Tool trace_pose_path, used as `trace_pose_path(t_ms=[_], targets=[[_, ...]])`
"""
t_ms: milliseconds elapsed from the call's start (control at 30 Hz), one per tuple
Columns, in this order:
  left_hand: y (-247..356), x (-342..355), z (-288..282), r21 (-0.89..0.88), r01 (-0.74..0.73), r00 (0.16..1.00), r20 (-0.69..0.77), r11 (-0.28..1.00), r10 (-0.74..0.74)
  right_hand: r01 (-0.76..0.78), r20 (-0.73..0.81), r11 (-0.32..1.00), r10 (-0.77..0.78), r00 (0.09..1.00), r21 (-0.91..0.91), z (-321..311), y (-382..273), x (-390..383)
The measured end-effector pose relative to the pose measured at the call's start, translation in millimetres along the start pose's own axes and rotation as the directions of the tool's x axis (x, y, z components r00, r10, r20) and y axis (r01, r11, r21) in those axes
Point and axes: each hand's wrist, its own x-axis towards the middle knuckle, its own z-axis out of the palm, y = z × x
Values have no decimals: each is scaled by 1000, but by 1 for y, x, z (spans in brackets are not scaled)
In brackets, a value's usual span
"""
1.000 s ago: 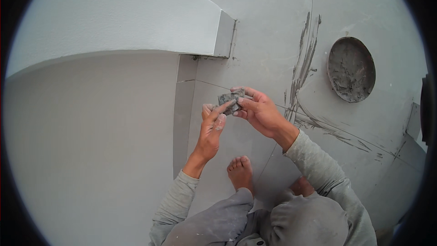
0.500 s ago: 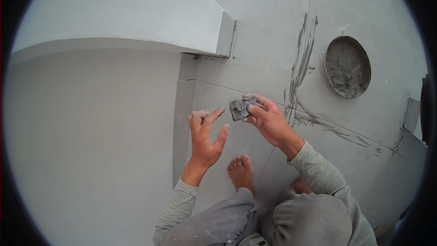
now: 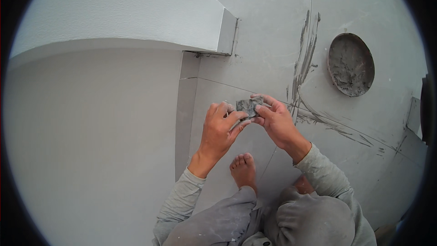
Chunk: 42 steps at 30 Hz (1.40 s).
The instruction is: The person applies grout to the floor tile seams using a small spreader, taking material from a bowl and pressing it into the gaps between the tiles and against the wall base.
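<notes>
My right hand (image 3: 278, 124) pinches a small, flat, squarish piece (image 3: 246, 105) smeared with wet grey grout; whether it is a scraper blade I cannot tell. Its thumb lies on the face and the fingers go around the far edge. My left hand (image 3: 220, 126) is closed at the piece's near left side, fingertips on its grouted face and thumb along the lower edge. Grey residue coats the fingers. Right of the hands, a round shallow bowl (image 3: 350, 66) of grey grout rests on the tiled floor (image 3: 259, 32).
Dark grout streaks (image 3: 304, 59) run along the tile joints between hands and bowl. A plain wall (image 3: 91, 123) rises close on my left, with a white ledge (image 3: 123, 11) jutting out ahead. My bare foot (image 3: 243, 171) stands below the hands. A dark object (image 3: 427, 109) sits at the right edge.
My left hand has moved right from open beside the piece and closed onto its near left side. The right hand still holds the piece. The whole view has shifted slightly.
</notes>
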Motion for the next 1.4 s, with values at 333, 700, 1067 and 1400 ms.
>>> trace_pose_path(t_ms=[333,700,1067,1400], targets=[[-125,58,41,-829,-52,400,493,-556,-773,109,-109,991,-118,987,-81,-24,-11,7],[-147,106,69,-665,-425,473,415,-614,-777,117,-113,984,-133,985,-133,-25,-22,-21],[-132,111,34,-551,-472,565,410,-688,-716,161,-172,977,-184,968,-139,-34,-28,-28],[-109,89,22,-645,-429,577,343,-632,-741,177,-173,974,-200,964,-141,-36,-28,-29]])
